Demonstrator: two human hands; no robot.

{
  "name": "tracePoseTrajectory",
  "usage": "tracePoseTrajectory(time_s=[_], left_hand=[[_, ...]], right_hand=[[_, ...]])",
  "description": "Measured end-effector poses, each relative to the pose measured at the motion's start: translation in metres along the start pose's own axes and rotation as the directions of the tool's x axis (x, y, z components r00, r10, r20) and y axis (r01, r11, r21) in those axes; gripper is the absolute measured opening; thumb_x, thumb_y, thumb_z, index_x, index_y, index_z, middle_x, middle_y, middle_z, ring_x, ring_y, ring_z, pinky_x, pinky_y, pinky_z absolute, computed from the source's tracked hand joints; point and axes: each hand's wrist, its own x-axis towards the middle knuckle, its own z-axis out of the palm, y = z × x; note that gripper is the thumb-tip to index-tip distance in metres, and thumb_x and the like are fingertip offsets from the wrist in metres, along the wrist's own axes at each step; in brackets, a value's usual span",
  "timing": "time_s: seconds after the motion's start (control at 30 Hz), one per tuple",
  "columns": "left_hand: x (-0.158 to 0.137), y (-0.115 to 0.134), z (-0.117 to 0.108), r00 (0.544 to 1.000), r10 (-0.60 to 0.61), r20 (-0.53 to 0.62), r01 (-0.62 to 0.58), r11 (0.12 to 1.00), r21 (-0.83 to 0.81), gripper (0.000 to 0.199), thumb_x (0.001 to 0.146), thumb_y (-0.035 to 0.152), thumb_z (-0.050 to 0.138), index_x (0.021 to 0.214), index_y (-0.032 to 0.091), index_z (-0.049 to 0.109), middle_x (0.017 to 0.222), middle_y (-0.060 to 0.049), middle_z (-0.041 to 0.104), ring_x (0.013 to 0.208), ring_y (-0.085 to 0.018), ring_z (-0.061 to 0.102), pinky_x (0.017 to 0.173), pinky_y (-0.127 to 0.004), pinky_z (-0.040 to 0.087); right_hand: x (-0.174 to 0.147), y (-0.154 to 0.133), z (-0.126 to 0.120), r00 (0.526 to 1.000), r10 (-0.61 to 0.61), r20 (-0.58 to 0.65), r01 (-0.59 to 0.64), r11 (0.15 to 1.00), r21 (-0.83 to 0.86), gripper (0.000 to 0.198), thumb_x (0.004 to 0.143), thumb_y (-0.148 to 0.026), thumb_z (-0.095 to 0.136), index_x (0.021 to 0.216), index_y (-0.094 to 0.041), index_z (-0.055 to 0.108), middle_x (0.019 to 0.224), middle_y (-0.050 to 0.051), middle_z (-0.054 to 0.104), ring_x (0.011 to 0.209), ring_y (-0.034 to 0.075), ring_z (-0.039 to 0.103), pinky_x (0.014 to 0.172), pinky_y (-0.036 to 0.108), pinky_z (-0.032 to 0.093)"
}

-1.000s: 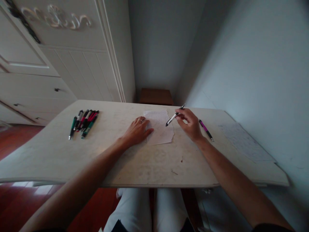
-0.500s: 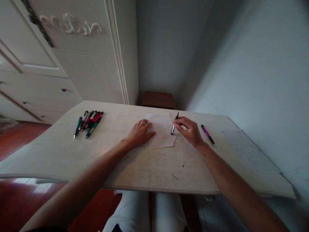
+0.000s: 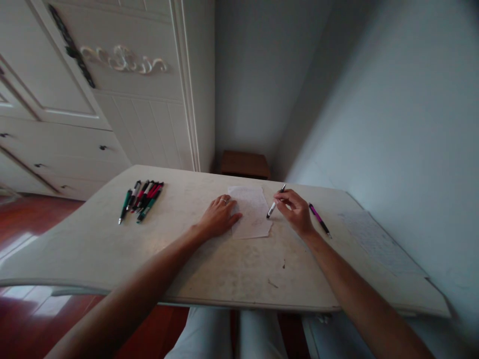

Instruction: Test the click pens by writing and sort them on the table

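A small sheet of paper [image 3: 251, 212] with faint writing and torn edges lies on the table in front of me. My left hand [image 3: 220, 214], a ring on one finger, rests flat with its fingertips and thumb on the sheet's left side. Between the fingers of my right hand [image 3: 295, 209] is a white and black pen [image 3: 272, 208], held tilted at the paper's right edge. Its lower end is close to the paper; whether it touches, I cannot tell. Just right of that hand lies a purple and black pen [image 3: 320, 220].
Several pens [image 3: 144, 197] in green, red, white and black lie bunched on the left of the white table [image 3: 179, 264]. A larger written sheet [image 3: 381, 242] lies at the right by the wall. Beyond the table are a brown wooden box-like piece [image 3: 245, 163] and a white cabinet [image 3: 149, 119].
The pen in my right hand leans more to the right at its top than before. My left hand stays on the paper. The whole view has shifted slightly.
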Motion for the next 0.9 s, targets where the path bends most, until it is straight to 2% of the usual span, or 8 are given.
tracePoseTrajectory(time_s=[0.2, 0.4, 0.5, 0.6, 0.67, 0.77, 0.83, 0.9], left_hand=[[-0.0005, -0.0006, 0.0011, 1.0, -0.008, -0.006, 0.008, 1.0, 0.011, 0.042, 0.094, 0.044, 0.044, 0.122, 0.014, 0.055, 0.136, -0.018, 0.049, 0.129, -0.03, 0.044, 0.108, -0.043, 0.035], [0.0002, -0.0048, 0.0075, 0.999, -0.005, -0.035, 0.003, 0.999, -0.031, 0.04, 0.093, 0.045, 0.045, 0.121, 0.018, 0.056, 0.137, -0.017, 0.049, 0.13, -0.031, 0.043, 0.107, -0.047, 0.036], [0.0002, -0.0052, 0.008, 0.999, -0.002, -0.039, 0.0, 0.999, -0.035, 0.041, 0.093, 0.045, 0.045, 0.121, 0.017, 0.056, 0.136, -0.018, 0.049, 0.13, -0.031, 0.043, 0.107, -0.046, 0.036], [0.0001, -0.0044, 0.0064, 1.0, -0.004, -0.025, 0.003, 1.0, -0.028, 0.042, 0.093, 0.045, 0.045, 0.121, 0.015, 0.056, 0.136, -0.019, 0.049, 0.131, -0.031, 0.042, 0.108, -0.044, 0.035], [0.0001, -0.004, 0.0052, 1.0, -0.006, -0.02, 0.005, 1.0, -0.02, 0.042, 0.093, 0.044, 0.046, 0.122, 0.015, 0.056, 0.136, -0.019, 0.049, 0.131, -0.031, 0.042, 0.109, -0.044, 0.035], [0.0005, -0.0044, 0.0048, 1.0, 0.005, -0.026, -0.005, 1.0, -0.01, 0.043, 0.093, 0.044, 0.046, 0.123, 0.015, 0.056, 0.135, -0.018, 0.049, 0.13, -0.031, 0.043, 0.108, -0.043, 0.035], [0.0009, -0.0052, 0.0055, 0.999, 0.015, -0.032, -0.015, 1.0, -0.007, 0.043, 0.093, 0.044, 0.045, 0.123, 0.014, 0.056, 0.134, -0.019, 0.05, 0.128, -0.032, 0.044, 0.107, -0.044, 0.036], [0.0013, -0.0058, 0.0065, 0.999, 0.022, -0.036, -0.022, 1.0, -0.004, 0.043, 0.094, 0.045, 0.044, 0.121, 0.013, 0.057, 0.134, -0.019, 0.05, 0.127, -0.032, 0.045, 0.107, -0.044, 0.037]], right_hand=[[0.0004, -0.0099, 0.0032, 0.994, -0.03, 0.107, 0.025, 0.999, 0.041, 0.007, 0.084, -0.027, 0.063, 0.084, -0.023, 0.069, 0.092, 0.006, 0.064, 0.087, 0.019, 0.063, 0.078, 0.035, 0.054], [0.0017, -0.0106, 0.0062, 0.989, 0.006, 0.151, -0.018, 0.997, 0.08, 0.007, 0.083, -0.028, 0.064, 0.082, -0.023, 0.069, 0.09, 0.006, 0.066, 0.087, 0.02, 0.064, 0.076, 0.035, 0.055], [0.0008, -0.0086, 0.0052, 0.989, 0.022, 0.145, -0.035, 0.996, 0.084, 0.008, 0.082, -0.029, 0.065, 0.081, -0.023, 0.069, 0.091, 0.006, 0.065, 0.086, 0.02, 0.064, 0.077, 0.036, 0.055], [-0.0012, -0.0075, 0.004, 0.996, 0.042, 0.075, -0.048, 0.996, 0.073, 0.009, 0.082, -0.031, 0.066, 0.081, -0.023, 0.07, 0.09, 0.006, 0.065, 0.087, 0.021, 0.064, 0.079, 0.036, 0.055], [-0.002, -0.0078, 0.0037, 0.995, 0.099, 0.031, -0.101, 0.991, 0.092, 0.012, 0.082, -0.034, 0.066, 0.084, -0.023, 0.07, 0.091, 0.006, 0.065, 0.086, 0.02, 0.064, 0.076, 0.035, 0.056], [-0.0007, -0.0089, 0.0043, 0.979, 0.203, 0.02, -0.203, 0.955, 0.217, 0.023, 0.083, -0.037, 0.064, 0.102, -0.023, 0.067, 0.096, 0.006, 0.068, 0.082, 0.02, 0.067, 0.072, 0.036, 0.057], [0.0012, -0.0099, 0.005, 0.971, 0.238, 0.018, -0.231, 0.919, 0.32, 0.035, 0.082, -0.039, 0.065, 0.114, -0.025, 0.06, 0.102, 0.007, 0.069, 0.084, 0.021, 0.068, 0.071, 0.037, 0.057], [0.0023, -0.0115, 0.0057, 0.966, 0.259, 0.001, -0.242, 0.899, 0.365, 0.041, 0.08, -0.042, 0.068, 0.115, -0.024, 0.056, 0.102, 0.009, 0.07, 0.086, 0.022, 0.069, 0.071, 0.038, 0.057]])
